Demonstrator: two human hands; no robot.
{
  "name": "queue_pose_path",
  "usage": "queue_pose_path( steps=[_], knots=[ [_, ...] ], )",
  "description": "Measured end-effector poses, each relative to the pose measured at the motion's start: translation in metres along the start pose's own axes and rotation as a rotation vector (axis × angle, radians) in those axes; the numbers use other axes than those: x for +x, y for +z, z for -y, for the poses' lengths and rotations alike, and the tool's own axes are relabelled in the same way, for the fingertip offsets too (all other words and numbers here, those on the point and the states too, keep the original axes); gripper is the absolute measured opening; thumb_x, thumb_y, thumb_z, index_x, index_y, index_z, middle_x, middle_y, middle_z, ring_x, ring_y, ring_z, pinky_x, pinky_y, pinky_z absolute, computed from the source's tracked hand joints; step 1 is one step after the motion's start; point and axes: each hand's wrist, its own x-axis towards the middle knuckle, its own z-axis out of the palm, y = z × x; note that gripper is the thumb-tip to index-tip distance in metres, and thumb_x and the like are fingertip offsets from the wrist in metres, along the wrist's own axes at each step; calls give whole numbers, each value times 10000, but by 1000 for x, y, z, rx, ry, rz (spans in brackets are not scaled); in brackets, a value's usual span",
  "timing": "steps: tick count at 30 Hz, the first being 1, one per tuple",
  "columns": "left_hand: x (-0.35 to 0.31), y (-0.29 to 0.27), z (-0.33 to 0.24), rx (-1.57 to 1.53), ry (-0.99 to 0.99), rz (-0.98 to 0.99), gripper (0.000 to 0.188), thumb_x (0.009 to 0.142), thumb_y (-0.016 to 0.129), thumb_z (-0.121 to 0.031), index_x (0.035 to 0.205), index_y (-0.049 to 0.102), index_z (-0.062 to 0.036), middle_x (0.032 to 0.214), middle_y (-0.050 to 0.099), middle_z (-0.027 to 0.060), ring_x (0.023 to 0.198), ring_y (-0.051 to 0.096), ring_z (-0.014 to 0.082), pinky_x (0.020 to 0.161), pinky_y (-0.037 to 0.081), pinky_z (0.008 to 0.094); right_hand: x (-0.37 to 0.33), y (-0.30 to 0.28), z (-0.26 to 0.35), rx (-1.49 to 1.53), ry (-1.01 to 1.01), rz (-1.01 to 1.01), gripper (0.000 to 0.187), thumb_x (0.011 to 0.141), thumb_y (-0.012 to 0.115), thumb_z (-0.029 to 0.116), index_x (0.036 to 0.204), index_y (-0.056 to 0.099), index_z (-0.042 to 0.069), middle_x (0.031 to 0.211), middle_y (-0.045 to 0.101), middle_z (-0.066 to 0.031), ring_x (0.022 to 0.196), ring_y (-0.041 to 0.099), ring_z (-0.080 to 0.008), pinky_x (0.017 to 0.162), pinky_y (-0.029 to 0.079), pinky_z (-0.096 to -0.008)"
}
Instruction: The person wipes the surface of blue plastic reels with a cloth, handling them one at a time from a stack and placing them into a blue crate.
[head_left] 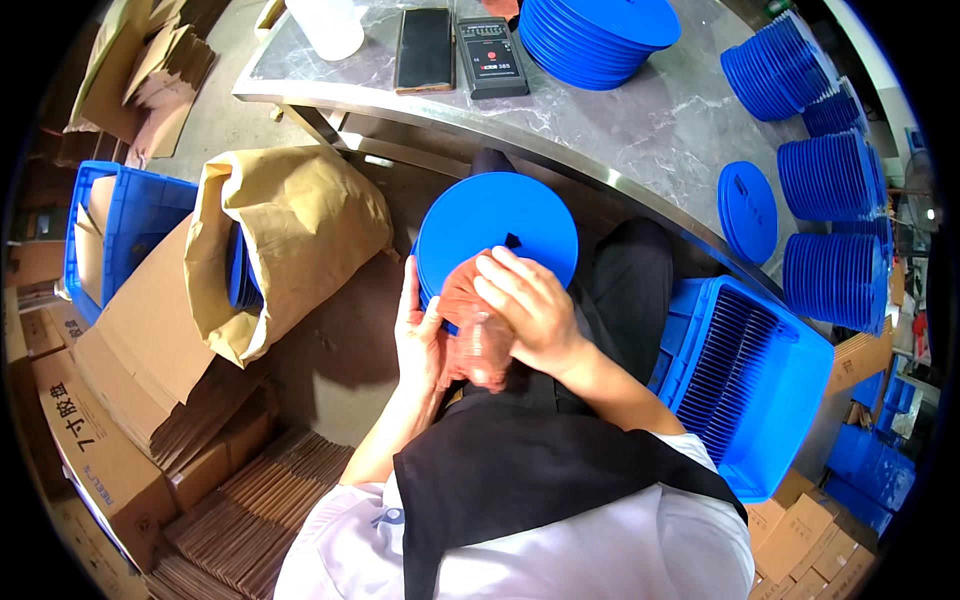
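Above my lap sits a round blue plastic reel [505,215], its flat face up, with a small dark opening near the middle. My left hand [420,335] grips its lower left edge, fingers stretched along the rim and thumb up. A reddish-brown cloth [468,300] is bunched under my right hand [532,315], whose fingers curl over it and press it toward the reel's near part. The cloth's loose end hangs down between my wrists. What lies beneath the reel is mostly hidden.
A grey marble-patterned table [640,130] bears a phone [425,50], a handheld meter [491,60], a white cup [328,28] and several stacks of blue reels [825,175]. Right of me stands a blue bin [775,400] of reels. At left are a yellow sack [300,240] and cardboard [250,510].
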Motion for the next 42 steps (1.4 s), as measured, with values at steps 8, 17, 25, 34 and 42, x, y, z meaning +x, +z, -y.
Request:
queue_pose_path(
  steps=[8,17,25,34,42],
  knots=[
    [5,-3,10,126,23,38,704,895,625,-14,1504,277,-77,1079,631,77,1007,600,184,980,470,358,47,4,-64,72,397,-299,413,658,733,120,1044,616,31,1095,641,-151,1088,590,-348,972,456,-434],
    [10,-19,-5,-160,-114,136,521,962,575,-278,1423,379,-134,1320,504,108,1255,468,243,1082,377,420,7,8,-18,215,-258,134,403,711,731,101,1096,624,47,1274,593,-96,1236,526,-284,973,472,-410],
    [20,-14,-2,63,-56,153,544,856,720,-120,1325,444,-116,965,567,47,964,560,172,940,473,346,0,1,-89,1000,801,-538,338,890,672,104,1184,580,-35,1196,609,-91,1065,603,-178,982,430,-298],
    [36,17,-8,244,-26,90,634,817,702,35,1377,422,-62,1216,570,57,1113,550,172,1006,435,346,48,-38,-30,1393,934,-373,412,903,654,185,1257,539,7,1234,598,-78,1130,581,-182,979,449,-310],
    [35,4,13,-43,-134,64,818,813,706,34,1492,286,-142,1109,606,103,1008,604,187,872,516,307,-11,10,12,511,80,-31,562,607,789,77,1134,603,18,1242,601,-154,1186,551,-349,996,438,-426]
  ],
)
